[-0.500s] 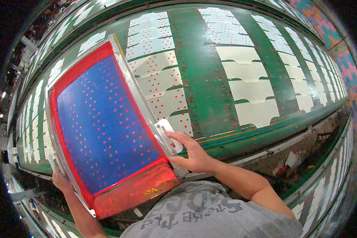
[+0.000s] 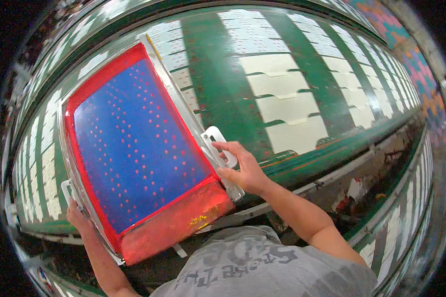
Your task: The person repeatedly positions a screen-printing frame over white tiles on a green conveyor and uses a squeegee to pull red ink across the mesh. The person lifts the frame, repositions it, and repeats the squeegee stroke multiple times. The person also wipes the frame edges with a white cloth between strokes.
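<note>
A screen printing frame [image 2: 139, 143] with blue mesh, red dots and a red border is held up by its side handles, tilted over the long green table. On its right side, my right hand [image 2: 243, 169] is closed on the white handle [image 2: 228, 157], thumb and fingers around it. At the lower left, my left hand [image 2: 78, 216] grips the other white handle [image 2: 67, 188]; its fingers are partly hidden. Under and beside the frame's right edge lie white pieces with red dots [image 2: 186, 81], mostly covered by the frame.
The green table [image 2: 223, 109] carries columns of pale cut pieces. Nearest on the right is a column of plain cream pieces [image 2: 292, 114], with dotted ones [image 2: 248, 32] beyond it. A metal rail [image 2: 302, 190] runs along the table's near edge. Another laid-out table stands at lower right [image 2: 401, 232].
My view has shifted toward the right, so the table's columns slide left in the picture. The frame, with both hands on it, now covers more of the dotted column.
</note>
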Action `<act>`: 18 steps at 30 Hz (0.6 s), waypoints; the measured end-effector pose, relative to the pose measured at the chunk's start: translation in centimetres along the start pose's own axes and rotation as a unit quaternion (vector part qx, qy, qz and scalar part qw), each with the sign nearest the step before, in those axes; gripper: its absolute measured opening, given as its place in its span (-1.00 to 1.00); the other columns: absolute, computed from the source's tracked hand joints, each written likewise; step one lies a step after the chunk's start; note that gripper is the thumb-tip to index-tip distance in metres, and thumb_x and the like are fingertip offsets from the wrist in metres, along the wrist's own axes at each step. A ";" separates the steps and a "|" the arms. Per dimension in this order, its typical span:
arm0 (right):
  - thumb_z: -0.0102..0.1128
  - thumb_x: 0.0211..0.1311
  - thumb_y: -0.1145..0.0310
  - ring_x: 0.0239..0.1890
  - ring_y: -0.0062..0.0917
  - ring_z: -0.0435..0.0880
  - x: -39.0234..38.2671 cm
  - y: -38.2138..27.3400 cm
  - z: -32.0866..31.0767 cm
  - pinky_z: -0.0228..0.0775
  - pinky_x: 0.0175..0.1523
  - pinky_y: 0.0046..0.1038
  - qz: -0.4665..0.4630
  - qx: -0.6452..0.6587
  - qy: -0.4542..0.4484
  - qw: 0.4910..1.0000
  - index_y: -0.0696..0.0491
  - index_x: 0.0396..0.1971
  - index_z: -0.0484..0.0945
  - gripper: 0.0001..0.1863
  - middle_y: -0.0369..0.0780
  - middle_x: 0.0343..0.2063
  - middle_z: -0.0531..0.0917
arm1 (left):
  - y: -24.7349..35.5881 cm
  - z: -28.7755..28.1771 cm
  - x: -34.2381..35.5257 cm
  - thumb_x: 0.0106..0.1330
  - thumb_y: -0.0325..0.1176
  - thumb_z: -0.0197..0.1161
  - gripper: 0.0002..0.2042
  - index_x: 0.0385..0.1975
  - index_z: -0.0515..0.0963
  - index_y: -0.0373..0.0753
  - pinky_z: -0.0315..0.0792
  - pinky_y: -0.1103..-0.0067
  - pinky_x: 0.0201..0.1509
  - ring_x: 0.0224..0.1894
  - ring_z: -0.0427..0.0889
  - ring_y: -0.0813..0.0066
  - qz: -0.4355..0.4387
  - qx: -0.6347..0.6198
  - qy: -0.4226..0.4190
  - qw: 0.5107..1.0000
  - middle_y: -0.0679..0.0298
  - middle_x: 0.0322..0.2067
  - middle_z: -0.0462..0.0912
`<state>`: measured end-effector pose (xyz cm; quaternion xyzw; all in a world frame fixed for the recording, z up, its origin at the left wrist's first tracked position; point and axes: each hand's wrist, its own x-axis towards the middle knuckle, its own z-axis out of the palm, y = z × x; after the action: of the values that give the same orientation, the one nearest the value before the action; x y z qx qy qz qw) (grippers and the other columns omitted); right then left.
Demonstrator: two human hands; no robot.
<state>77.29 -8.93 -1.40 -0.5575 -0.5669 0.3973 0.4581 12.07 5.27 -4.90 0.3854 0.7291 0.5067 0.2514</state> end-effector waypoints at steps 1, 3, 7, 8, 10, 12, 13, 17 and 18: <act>0.48 0.17 0.22 0.11 -0.27 0.61 0.0 0.6 -1.5 0.41 0.34 -0.24 0.022 -0.004 0.018 1.000 0.01 0.39 0.52 -0.26 -0.07 0.10 0.58 | 0.5 2.6 -0.4 0.54 -0.12 0.24 -0.58 0.00 0.68 -0.45 0.58 0.32 -0.14 -0.23 0.71 0.29 -0.019 -0.038 -0.013 0.999 0.17 -0.17 0.73; 0.48 0.18 0.20 0.12 -0.26 0.63 -0.6 1.9 -5.5 0.45 0.33 -0.24 0.037 0.003 0.058 0.998 0.01 0.38 0.54 -0.27 -0.05 0.16 0.58 | 1.6 8.0 -1.4 0.54 -0.14 0.24 -0.60 -0.02 0.68 -0.45 0.58 0.33 -0.13 -0.23 0.72 0.29 -0.005 -0.035 -0.043 0.998 0.17 -0.16 0.73; 0.47 0.21 0.23 0.14 -0.28 0.65 -1.6 5.8 -14.7 0.51 0.31 -0.27 0.067 -0.010 0.126 0.990 0.02 0.36 0.57 -0.32 -0.05 0.25 0.58 | 2.9 18.7 -6.6 0.53 -0.15 0.26 -0.62 -0.08 0.68 -0.46 0.58 0.33 -0.12 -0.23 0.72 0.28 0.276 0.280 -0.072 0.917 0.13 -0.16 0.74; 0.46 0.21 0.25 0.14 -0.29 0.65 -2.1 6.9 -17.3 0.51 0.31 -0.28 0.072 0.005 0.141 0.987 0.02 0.36 0.57 -0.33 -0.06 0.25 0.58 | 3.5 21.5 -8.7 0.54 -0.16 0.26 -0.62 -0.09 0.68 -0.46 0.58 0.33 -0.11 -0.22 0.72 0.29 0.292 0.323 -0.070 0.898 0.12 -0.16 0.74; 0.43 0.23 0.32 0.13 -0.37 0.64 -3.5 9.0 -22.4 0.49 0.30 -0.34 0.080 0.015 0.173 0.981 0.03 0.36 0.58 -0.35 -0.10 0.25 0.59 | 5.2 27.5 -13.3 0.54 -0.16 0.26 -0.62 -0.09 0.68 -0.47 0.58 0.33 -0.10 -0.21 0.72 0.29 0.152 0.198 -0.067 0.966 0.10 -0.16 0.74; 0.41 0.24 0.35 0.12 -0.42 0.63 -4.9 10.8 -27.4 0.48 0.30 -0.37 0.104 0.052 0.199 0.973 0.03 0.36 0.58 -0.37 -0.12 0.25 0.59 | 7.1 33.1 -18.6 0.54 -0.18 0.26 -0.62 -0.08 0.68 -0.48 0.57 0.33 -0.09 -0.20 0.71 0.29 0.006 0.003 -0.068 0.998 0.09 -0.17 0.75; 0.40 0.26 0.36 0.12 -0.48 0.61 -5.7 11.5 -29.7 0.45 0.31 -0.40 0.099 0.051 0.200 0.973 0.03 0.36 0.58 -0.38 -0.18 0.23 0.59 | 8.0 35.7 -21.5 0.53 -0.19 0.26 -0.63 -0.06 0.68 -0.49 0.57 0.33 -0.09 -0.20 0.71 0.29 -0.025 -0.086 -0.076 0.993 0.09 -0.17 0.75; 0.37 0.30 0.39 0.13 -0.59 0.55 -9.0 14.1 -38.0 0.36 0.34 -0.47 0.136 0.070 0.220 0.964 0.04 0.37 0.57 -0.40 -0.28 0.18 0.59 | 11.4 42.2 -30.7 0.54 -0.21 0.27 -0.63 -0.02 0.68 -0.50 0.57 0.35 -0.06 -0.19 0.70 0.30 -0.010 -0.066 -0.077 0.995 0.10 -0.17 0.75; 0.37 0.30 0.38 0.13 -0.59 0.54 -9.7 14.5 -39.5 0.34 0.35 -0.48 0.151 0.075 0.223 0.960 0.04 0.37 0.56 -0.40 -0.28 0.18 0.60 | 11.9 43.3 -32.2 0.54 -0.21 0.28 -0.63 -0.03 0.68 -0.50 0.57 0.35 -0.06 -0.19 0.70 0.30 -0.023 -0.077 -0.082 0.993 0.11 -0.17 0.75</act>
<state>118.78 -20.10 -5.69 -0.6750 -0.3286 0.3688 0.5480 67.09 4.87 -10.19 0.3880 0.6733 0.5225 0.3510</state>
